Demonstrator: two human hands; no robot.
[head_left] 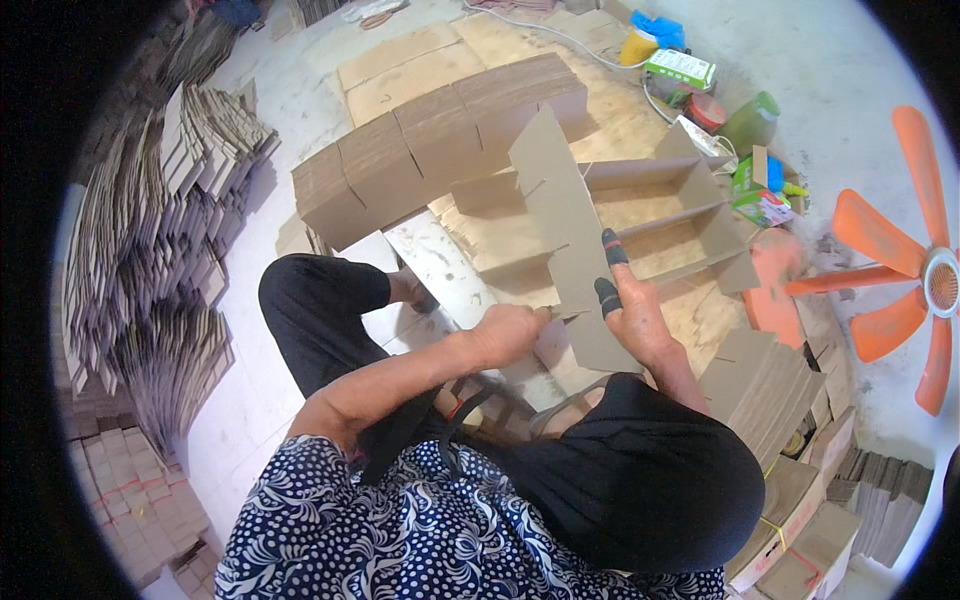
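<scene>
A tall slotted cardboard panel (565, 240) stands tilted in front of me, crossing other strips of a cardboard divider grid (640, 215). My right hand (640, 305) grips the panel's right edge; dark covers sit on two of its fingers. On the panel's left side, my left hand (505, 335) is closed at a slot near its lower end, pinching what looks like the end of a cardboard cross strip (570, 314). The fingertips of that hand are partly hidden.
A row of stacked cardboard strips (400, 145) lies beyond the grid. More strips (760, 385) stand by my right knee. Large piles of cardboard (150, 240) fill the left. An orange fan (940, 280) and a green box (765, 190) stand at right.
</scene>
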